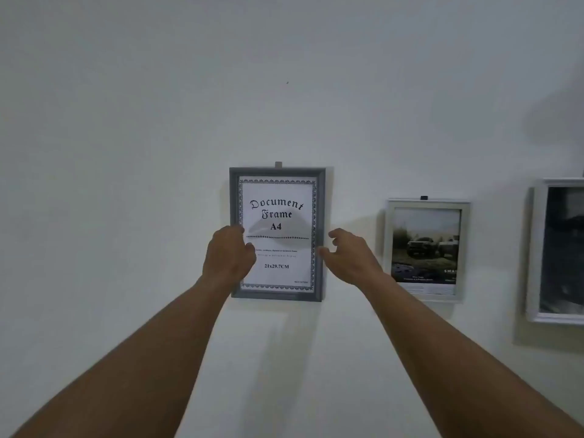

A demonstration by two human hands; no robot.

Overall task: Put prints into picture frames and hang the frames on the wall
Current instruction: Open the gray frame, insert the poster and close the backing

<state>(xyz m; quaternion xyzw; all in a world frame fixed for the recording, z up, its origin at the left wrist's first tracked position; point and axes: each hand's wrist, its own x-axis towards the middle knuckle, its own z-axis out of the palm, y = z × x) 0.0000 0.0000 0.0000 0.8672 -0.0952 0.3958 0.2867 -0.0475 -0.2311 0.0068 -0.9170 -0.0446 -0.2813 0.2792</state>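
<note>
The large white frame at the right edge is cut off, and the fine print low on the insert sheet is too blurred to read. The left grip covers part of the left rail of the grey document frame, with its fingers curled round it. The right grip is spread wide, one fingertip at the right rail. The frame sits upright against the wall at picture centre, and its sheet reads "Document Frame A4".

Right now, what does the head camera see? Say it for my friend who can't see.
A person's left hand grips a grey document frame against a white wall; the right hand, fingers spread, is at its right edge. A white-framed truck photo and another white frame hang further right.
</note>
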